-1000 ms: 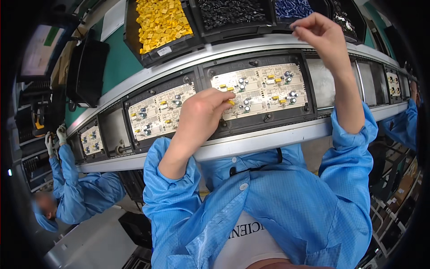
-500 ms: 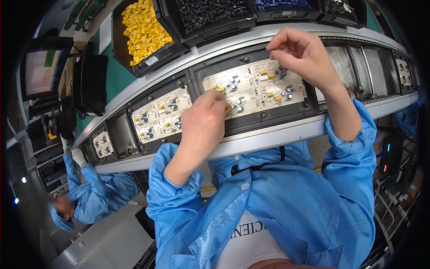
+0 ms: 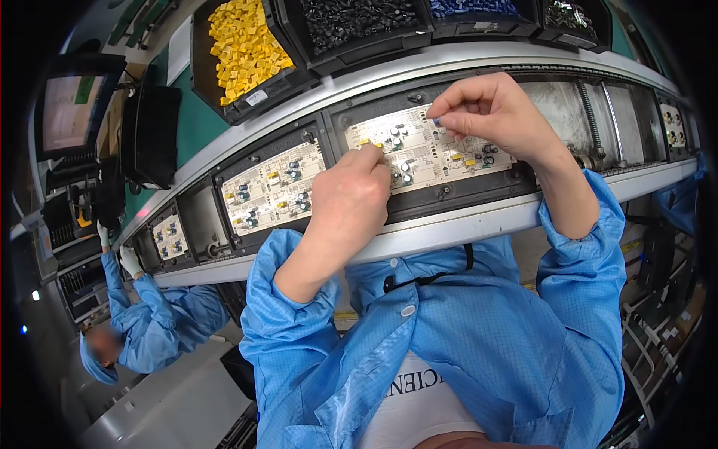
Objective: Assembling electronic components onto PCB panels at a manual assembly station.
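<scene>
Pinching blue component [image 3: 437,122] (likely light, stiff; best held by its sides) in right hand [image 3: 497,120] above printed circuit board [image 3: 420,154], while curling left hand [image 3: 350,193] over board's left part with indiscernible grip.

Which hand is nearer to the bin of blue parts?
Right. The right hand is below the bin of blue parts in the picture, above the circuit board; the left hand is farther away, lower and to the left, at that board's left end.
</scene>
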A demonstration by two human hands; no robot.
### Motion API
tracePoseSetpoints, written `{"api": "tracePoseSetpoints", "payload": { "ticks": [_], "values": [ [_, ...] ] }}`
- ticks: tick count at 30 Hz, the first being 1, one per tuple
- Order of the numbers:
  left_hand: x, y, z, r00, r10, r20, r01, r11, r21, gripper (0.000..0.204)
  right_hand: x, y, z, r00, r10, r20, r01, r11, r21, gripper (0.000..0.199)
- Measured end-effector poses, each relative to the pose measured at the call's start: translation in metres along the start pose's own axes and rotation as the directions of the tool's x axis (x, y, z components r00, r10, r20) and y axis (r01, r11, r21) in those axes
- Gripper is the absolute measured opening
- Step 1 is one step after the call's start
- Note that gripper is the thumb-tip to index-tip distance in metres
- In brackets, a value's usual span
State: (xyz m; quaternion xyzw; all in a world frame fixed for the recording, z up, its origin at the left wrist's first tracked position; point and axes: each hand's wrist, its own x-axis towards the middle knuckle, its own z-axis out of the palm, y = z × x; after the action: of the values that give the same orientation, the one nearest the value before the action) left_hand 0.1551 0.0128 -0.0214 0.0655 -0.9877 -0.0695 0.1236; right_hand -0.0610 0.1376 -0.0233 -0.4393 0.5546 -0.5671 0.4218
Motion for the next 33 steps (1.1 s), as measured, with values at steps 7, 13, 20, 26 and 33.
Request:
{"api": "tracePoseSetpoints", "payload": {
  "ticks": [7,13,20,26,33],
  "values": [
    [-0.001,-0.006,0.002,0.999,0.044,0.02,-0.043,0.998,-0.045,0.007,-0.001,0.001,0.01,0.989,0.084,0.118,-0.09,0.995,0.045,0.014],
    [0.009,-0.047,-0.006,0.962,-0.124,-0.245,0.021,0.923,-0.385,0.009,-0.003,-0.001,0.018,0.978,0.185,0.099,-0.189,0.982,0.026,0.014],
    [-0.002,-0.083,-0.004,0.73,-0.68,0.069,0.148,0.059,-0.987,0.015,-0.014,0.003,0.041,0.992,0.122,-0.007,-0.117,0.93,-0.349,0.009],
    [-0.004,-0.079,-0.011,0.745,-0.662,0.082,0.143,0.038,-0.989,0.017,-0.017,0.006,0.062,0.998,-0.06,0.024,0.06,0.706,-0.705,0.01],
    [-0.009,-0.081,-0.009,0.777,-0.625,0.07,0.108,0.023,-0.994,0.02,-0.015,-0.001,0.072,0.999,-0.053,0.003,0.034,0.595,-0.803,0.014]
  ]
}}
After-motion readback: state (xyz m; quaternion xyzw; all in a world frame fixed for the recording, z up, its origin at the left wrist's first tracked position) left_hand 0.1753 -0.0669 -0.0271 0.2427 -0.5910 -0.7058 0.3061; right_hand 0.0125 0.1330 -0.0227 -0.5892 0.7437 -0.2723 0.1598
